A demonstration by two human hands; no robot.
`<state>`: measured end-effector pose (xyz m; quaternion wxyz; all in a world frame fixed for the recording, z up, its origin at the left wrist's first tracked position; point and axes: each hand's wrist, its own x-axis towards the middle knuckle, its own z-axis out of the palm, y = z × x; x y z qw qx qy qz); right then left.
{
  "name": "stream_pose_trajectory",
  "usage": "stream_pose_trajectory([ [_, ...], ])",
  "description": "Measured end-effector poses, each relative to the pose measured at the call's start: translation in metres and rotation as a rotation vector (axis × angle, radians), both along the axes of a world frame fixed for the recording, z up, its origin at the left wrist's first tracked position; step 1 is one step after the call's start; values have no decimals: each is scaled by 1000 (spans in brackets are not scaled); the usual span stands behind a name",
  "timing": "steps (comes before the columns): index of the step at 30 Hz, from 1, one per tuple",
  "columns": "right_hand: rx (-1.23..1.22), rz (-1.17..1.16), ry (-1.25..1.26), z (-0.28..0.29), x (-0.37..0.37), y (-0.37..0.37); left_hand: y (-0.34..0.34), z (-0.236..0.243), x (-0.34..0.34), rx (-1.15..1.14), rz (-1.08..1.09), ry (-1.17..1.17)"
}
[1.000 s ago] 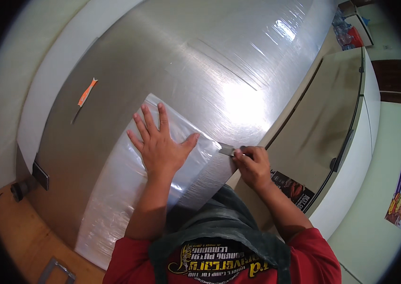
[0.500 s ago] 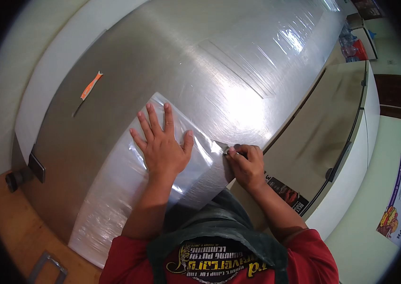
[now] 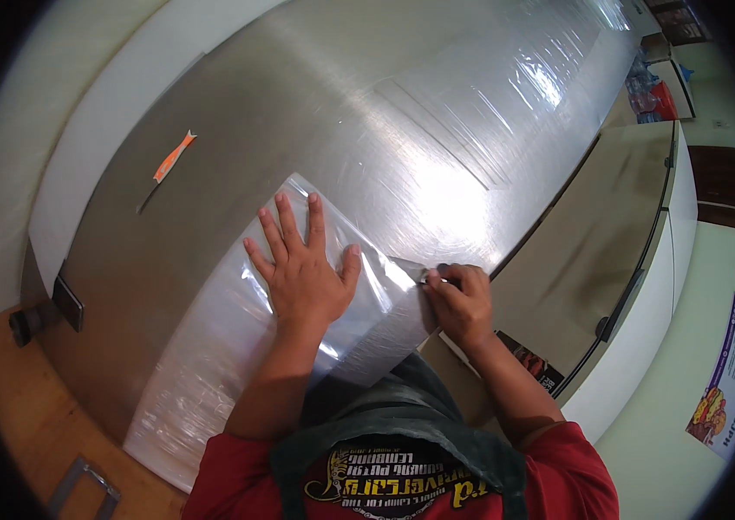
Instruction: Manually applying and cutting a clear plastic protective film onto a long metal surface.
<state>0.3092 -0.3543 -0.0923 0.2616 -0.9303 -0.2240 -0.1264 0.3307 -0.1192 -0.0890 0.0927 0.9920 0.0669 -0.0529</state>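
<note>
My left hand (image 3: pixel 305 276) lies flat with fingers spread on a stack of folded clear plastic film (image 3: pixel 202 373), on the metal tabletop's near edge. In my right hand (image 3: pixel 460 303), closed in a grip, is a knife (image 3: pixel 405 265) with a grey blade and a dark handle. Its blade points left and lies along the film's right-hand edge. Whether the blade is inside a fold or only against the edge, I cannot tell. My right fingers hide most of the handle.
An orange-handled tool (image 3: pixel 174 158) with a thin dark shaft lies on the metal tabletop (image 3: pixel 237 130), far left. More clear film (image 3: pixel 541 78) covers its far right. A pale chest with a dark-edged lid (image 3: pixel 584 251) stands at right. A phone-like slab (image 3: pixel 68 303) leans at left.
The whole view has shifted slightly, with things appearing a little to the right and lower. My left hand stays flat on the film, and my right keeps its grip on the knife.
</note>
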Motion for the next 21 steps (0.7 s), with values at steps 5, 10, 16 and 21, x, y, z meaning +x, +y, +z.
stream_pose_trajectory([
  [5, 12, -35, -11, 0, 3, 8, 0, 4, 2, 0, -1, 3],
  [10, 24, 8, -14, -5, 10, 7, 2, 1, 1, -22, 0, 6],
  [16, 40, -9, -13, -4, 15, 15, 0, 1, 2, -11, -9, 1],
  [21, 40, -10, 14, -5, 19, 13, 4, -2, -1, -28, 5, -6],
])
